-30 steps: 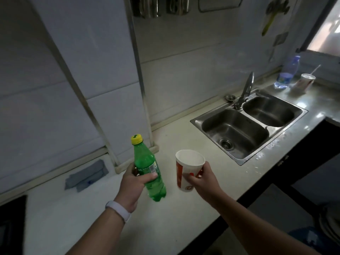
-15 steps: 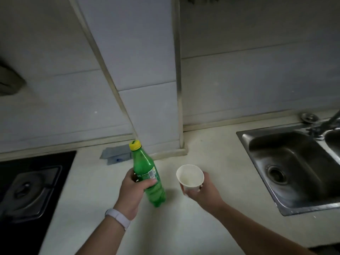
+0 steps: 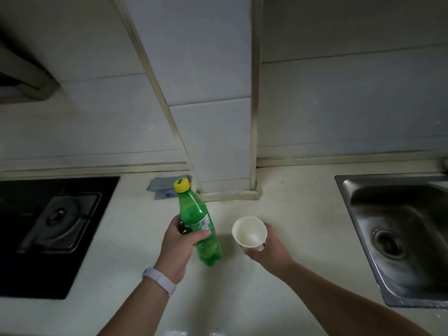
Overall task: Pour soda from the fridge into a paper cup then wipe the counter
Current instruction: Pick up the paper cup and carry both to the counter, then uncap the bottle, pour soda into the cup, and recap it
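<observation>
Two items in hand: left grip [image 3: 179,243] wraps the capped bottle [image 3: 196,215], right grip [image 3: 268,252] holds the empty cup [image 3: 249,232] at its 3 o'clock (both over the bench [image 3: 298,214]). Advise: set cup down, uncap slowly, then pour.

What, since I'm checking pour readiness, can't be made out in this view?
Head view only:
- soda bottle label: left hand partly covers it, print too small.
- paper cup base and outside: hidden by its rim and the right hand.
- sink: cut off by the right edge.
- cloth: partly behind the bottle's cap.
</observation>
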`<state>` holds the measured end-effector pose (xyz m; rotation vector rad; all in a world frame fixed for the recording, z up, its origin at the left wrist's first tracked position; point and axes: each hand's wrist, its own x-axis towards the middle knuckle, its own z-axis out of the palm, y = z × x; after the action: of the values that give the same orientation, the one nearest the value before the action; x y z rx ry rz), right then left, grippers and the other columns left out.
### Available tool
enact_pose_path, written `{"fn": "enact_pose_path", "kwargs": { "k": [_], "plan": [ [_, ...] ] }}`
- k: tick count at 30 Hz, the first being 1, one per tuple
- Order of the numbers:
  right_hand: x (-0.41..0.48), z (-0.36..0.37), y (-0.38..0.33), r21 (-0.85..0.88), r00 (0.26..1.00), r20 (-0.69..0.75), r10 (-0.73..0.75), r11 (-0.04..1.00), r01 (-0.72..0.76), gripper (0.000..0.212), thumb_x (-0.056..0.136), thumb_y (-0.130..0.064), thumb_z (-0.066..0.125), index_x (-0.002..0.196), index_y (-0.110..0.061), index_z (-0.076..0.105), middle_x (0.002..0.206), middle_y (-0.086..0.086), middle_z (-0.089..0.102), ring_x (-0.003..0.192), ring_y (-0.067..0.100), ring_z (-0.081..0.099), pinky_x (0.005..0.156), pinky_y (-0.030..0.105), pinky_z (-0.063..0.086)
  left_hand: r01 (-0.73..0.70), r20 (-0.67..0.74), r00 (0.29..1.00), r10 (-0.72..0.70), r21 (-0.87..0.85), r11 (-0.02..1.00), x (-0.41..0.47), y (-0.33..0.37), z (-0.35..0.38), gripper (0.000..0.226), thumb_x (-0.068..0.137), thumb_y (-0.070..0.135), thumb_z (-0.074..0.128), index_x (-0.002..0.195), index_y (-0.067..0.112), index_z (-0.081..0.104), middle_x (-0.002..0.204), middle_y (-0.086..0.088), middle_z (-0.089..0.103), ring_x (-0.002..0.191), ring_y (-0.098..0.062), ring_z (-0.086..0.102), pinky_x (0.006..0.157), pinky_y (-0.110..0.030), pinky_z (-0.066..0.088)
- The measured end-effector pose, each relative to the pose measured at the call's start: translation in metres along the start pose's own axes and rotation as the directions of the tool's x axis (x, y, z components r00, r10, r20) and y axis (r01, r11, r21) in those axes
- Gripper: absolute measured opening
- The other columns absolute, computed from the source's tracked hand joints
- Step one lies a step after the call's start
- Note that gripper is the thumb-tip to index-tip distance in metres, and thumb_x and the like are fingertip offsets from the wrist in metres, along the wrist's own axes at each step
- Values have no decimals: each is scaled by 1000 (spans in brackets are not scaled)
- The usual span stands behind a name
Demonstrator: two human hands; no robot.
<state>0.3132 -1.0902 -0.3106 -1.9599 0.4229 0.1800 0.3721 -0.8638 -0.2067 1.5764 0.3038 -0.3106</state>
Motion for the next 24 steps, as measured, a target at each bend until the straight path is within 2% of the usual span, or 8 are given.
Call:
{"fn": "enact_pose_path", "kwargs": {
  "k": [3, 6, 8, 11, 15, 17, 21, 24],
  "plan": [
    [-3, 1, -2, -28, 1000, -3, 1, 1000, -1, 66, 65, -33, 84, 112, -46, 40, 111, -15, 61, 99, 8, 61, 82, 28, 50, 7, 2, 1000, -7, 9, 1000, 1, 1, -5, 70, 38, 23, 87, 104, 15, 67, 101, -11, 73, 98, -33, 68, 90, -52, 55],
    [-2, 0, -2, -74, 1000, 18, 14, 997, -13, 77, 66, -22, 83, 128, -32, 40, 122, -6, 53, 107, 14, 56, 87, 26, 43, 5, 14, 1000, -5, 18, 1000, 2, 1, -8, 65, 42, 17, 86, 104, 14, 67, 101, -12, 73, 97, -33, 68, 89, -51, 56],
    [-3, -4, -3, -128, 998, 36, 43, 991, -38, 82, 66, -17, 79, 136, -26, 39, 129, -3, 50, 113, 17, 54, 89, 27, 44, -1, 22, 1000, 1, 12, 1000, 3, 3, -10, 62, 45, 12, 85, 104, 14, 67, 101, -13, 72, 98, -34, 68, 88, -50, 56],
    [-4, -20, -7, -235, 998, -4, 65, 970, -64, 72, 72, -15, 72, 138, -21, 44, 134, 0, 53, 116, 17, 55, 91, 25, 45, -14, 33, 999, 13, 14, 1000, 5, 10, -11, 59, 49, 8, 83, 105, 13, 66, 103, -12, 72, 98, -34, 68, 89, -51, 56],
    [-5, -53, -34, -270, 991, -128, 32, 961, -66, 42, 87, -12, 65, 128, -16, 56, 126, 0, 60, 105, 11, 57, 87, 22, 43, -55, 48, 997, 54, 6, 998, 4, 21, -10, 60, 50, 11, 83, 107, 16, 65, 103, -10, 72, 99, -32, 68, 90, -52, 55],
    [-4, -67, -54, -253, 983, -182, -1, 966, -46, 35, 90, -13, 62, 124, -17, 58, 121, -2, 61, 101, 11, 58, 85, 23, 45, -88, 65, 994, 88, 1, 996, 3, 27, -10, 58, 54, 9, 85, 108, 19, 65, 103, -8, 73, 98, -29, 69, 90, -51, 55],
    [1, -84, -112, -192, 960, -254, -119, 979, 70, 23, 91, -17, 60, 114, -21, 62, 108, -4, 64, 97, 14, 63, 79, 26, 49, -191, 123, 976, 181, 72, 979, -5, 40, -6, 49, 70, 2, 83, 108, 27, 65, 99, 2, 74, 90, -14, 70, 76, -30, 55],
    [-5, -85, -171, -217, 945, -205, -255, 953, 210, 15, 94, -27, 59, 108, -27, 61, 90, -12, 64, 81, 3, 62, 68, 16, 45, -288, 178, 951, 254, 199, 937, -11, 50, -2, 50, 69, 10, 86, 104, 35, 61, 98, 11, 72, 84, 1, 67, 69, -18, 50]
  ]
}}
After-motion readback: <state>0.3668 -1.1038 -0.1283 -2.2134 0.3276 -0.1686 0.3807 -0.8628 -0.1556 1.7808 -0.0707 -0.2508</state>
